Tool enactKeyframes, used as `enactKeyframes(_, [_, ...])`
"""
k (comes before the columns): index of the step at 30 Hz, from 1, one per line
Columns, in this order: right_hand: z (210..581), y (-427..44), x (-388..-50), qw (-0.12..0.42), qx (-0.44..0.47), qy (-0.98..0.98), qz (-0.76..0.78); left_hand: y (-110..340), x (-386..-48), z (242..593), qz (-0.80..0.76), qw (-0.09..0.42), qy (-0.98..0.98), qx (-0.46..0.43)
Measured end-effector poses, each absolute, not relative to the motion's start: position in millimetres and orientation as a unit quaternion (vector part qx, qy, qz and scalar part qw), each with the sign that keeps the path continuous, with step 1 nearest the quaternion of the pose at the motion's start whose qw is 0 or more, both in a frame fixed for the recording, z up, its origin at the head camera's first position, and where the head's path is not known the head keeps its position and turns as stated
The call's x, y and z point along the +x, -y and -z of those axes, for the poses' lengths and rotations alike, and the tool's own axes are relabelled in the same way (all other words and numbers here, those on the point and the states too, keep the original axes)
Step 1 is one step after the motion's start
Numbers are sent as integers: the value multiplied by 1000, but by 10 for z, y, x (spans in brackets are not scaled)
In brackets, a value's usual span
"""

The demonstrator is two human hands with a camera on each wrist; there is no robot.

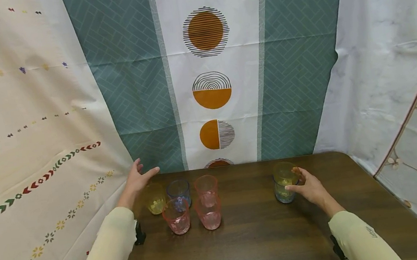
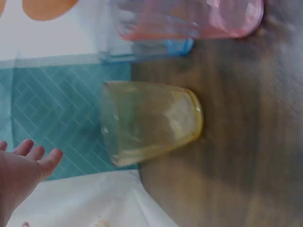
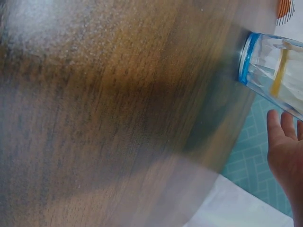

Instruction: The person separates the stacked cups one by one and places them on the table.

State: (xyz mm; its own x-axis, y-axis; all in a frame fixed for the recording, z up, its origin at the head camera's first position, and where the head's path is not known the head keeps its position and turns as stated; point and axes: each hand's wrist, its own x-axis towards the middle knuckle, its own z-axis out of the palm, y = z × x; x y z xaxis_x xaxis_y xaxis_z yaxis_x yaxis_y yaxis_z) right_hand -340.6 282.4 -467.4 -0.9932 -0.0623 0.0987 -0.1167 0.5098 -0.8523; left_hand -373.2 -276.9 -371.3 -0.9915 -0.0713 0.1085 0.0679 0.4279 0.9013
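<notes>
At the left of the head view my left hand point(image 1: 138, 181) hovers just above a clear yellow glass point(image 1: 156, 202), thumb and fingers spread, holding nothing. That glass point(image 2: 151, 123) stands apart from the hand point(image 2: 23, 172) in the left wrist view. On the right, a yellow glass point(image 1: 285, 168) sits nested inside a blue glass point(image 1: 284, 195) on the table. My right hand point(image 1: 311, 186) is beside this stack, its thumb in front and fingertips by the right side. In the right wrist view its fingers point(image 3: 273, 125) look straight, close to the glass; contact is unclear.
Near the left hand stand a blue glass point(image 1: 178, 189) and three pink glasses, one front left point(image 1: 177, 219), one front right point(image 1: 209, 217), one behind point(image 1: 206, 185). The brown wooden table point(image 1: 246, 239) ends at a patterned curtain point(image 1: 215, 124); cloths hang at both sides.
</notes>
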Motion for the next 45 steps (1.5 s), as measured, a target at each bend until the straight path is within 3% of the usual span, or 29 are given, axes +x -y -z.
enactKeyframes(13, [4700,-2823,-3407,31,52,871,-488,2248,-3755,3364,551,52,832,-47])
enactKeyframes(45, [4673,-2791,-3377,13,33,872,-488,873,-3816,3227,565,9,813,-143])
